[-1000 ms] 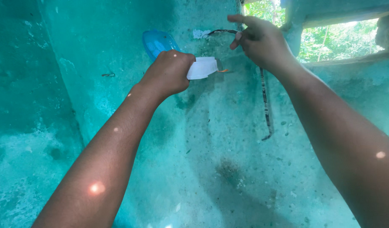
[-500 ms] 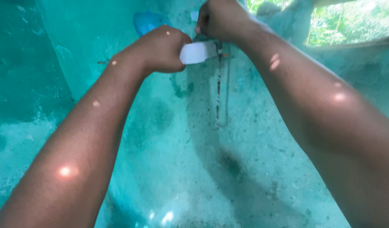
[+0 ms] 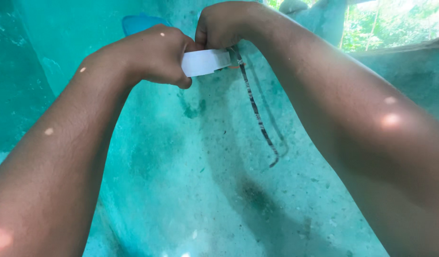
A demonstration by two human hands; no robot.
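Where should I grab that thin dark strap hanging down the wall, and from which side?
Probably near its lower end, where the thin dark strap hangs clear of both hands. Higher up it disappears behind the right hand, and the white roll held by the left hand crowds it. It lies flat on the turquoise wall, so come from the front and pinch its narrow edges with the fingers.

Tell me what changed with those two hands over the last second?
The right hand came down from the wall to meet the left hand at the white tape roll. The left hand kept its grip on the roll; the dark cable still hangs down the turquoise wall.
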